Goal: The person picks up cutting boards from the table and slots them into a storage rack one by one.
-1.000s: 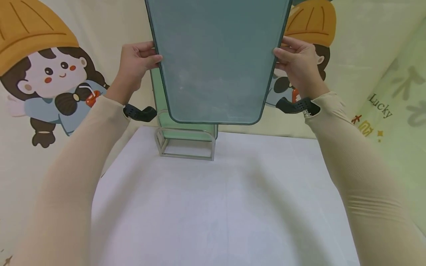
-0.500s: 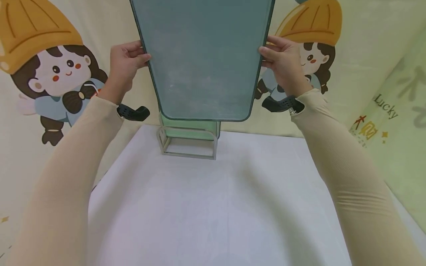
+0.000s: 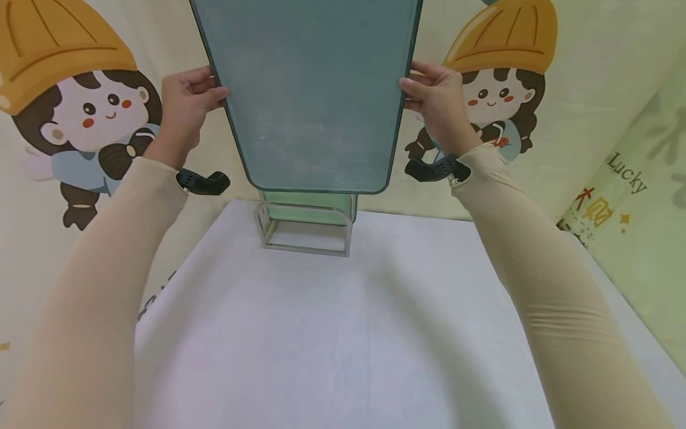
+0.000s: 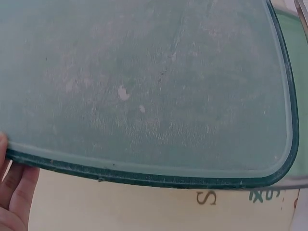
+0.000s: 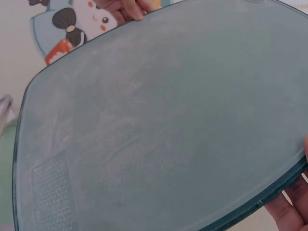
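Observation:
A grey-green cutting board point(image 3: 316, 101) with a dark teal rim is held up above the far end of the table, its top beyond the head view. My left hand point(image 3: 184, 107) pinches its left edge, thumb on the near face and fingers behind. At the opposite edge my right hand point(image 3: 439, 98) grips the same way. A textured patch point(image 5: 53, 195) shows near one corner in the right wrist view. Behind and below the board stands a metal wire rack point(image 3: 305, 251), holding a light green board point(image 3: 305, 207) that is mostly hidden.
The rack sits near the far edge of the white table point(image 3: 300, 333). Behind it hangs a pale backdrop point(image 3: 600, 65) with cartoon figures. A green printed cloth point(image 3: 643, 238) borders the right side. Black wrist-camera mounts point(image 3: 203, 182) jut out from both wrists.
Both hands have carried the cutting board to the left, so it hangs more squarely in front of the rack. The grip is the same, and the head view has shifted slightly.

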Demonstrator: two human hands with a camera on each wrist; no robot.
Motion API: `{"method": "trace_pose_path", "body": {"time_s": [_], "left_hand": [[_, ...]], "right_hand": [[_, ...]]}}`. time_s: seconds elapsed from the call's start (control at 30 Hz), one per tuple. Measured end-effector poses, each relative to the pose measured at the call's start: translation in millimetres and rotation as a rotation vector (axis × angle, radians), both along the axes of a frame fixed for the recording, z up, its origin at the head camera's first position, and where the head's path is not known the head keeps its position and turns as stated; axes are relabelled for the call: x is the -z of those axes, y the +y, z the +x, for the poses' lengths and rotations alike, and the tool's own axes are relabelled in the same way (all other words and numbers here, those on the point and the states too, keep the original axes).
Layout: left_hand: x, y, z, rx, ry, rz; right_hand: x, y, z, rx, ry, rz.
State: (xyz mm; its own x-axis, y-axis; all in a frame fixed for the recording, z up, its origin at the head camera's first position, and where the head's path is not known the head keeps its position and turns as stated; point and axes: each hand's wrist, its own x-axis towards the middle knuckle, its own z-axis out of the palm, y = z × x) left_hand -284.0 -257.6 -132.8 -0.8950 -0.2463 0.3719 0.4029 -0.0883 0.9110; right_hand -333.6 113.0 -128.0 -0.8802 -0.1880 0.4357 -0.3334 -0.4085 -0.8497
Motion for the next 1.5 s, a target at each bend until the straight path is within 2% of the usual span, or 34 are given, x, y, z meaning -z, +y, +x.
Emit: {"method": "trace_pose_path", "body": {"time_s": [0.2,0.4,0.7,1.07,1.33,1.5], "left_hand": [[2.9,-11.2,1.0,0.048,-0.011,0.01],[6.9,-24.4,1.0,0.11,-0.052,0.035],[15.6,-34.2,-1.9,0.106,-0.105,0.027],[24.2,-36.9,-1.7,0.125,-0.083,0.013],[31.5,-40.7,-4.5,0.123,-0.104,0.021],[37.2,-43.0,-5.6,0.122,-0.091,0.013]], "right_hand": [[4.3,-5.5,-3.8,0.0,-0.055,0.026],[10.4,-11.6,-7.2,0.01,-0.064,0.063],[19.1,-18.3,-11.0,0.011,-0.053,0.118],[31.2,-21.4,-14.8,0.023,-0.046,0.137],[38.2,-25.6,-20.1,0.007,-0.022,0.157],[43.2,-28.7,-23.9,0.011,-0.049,0.161]]}}
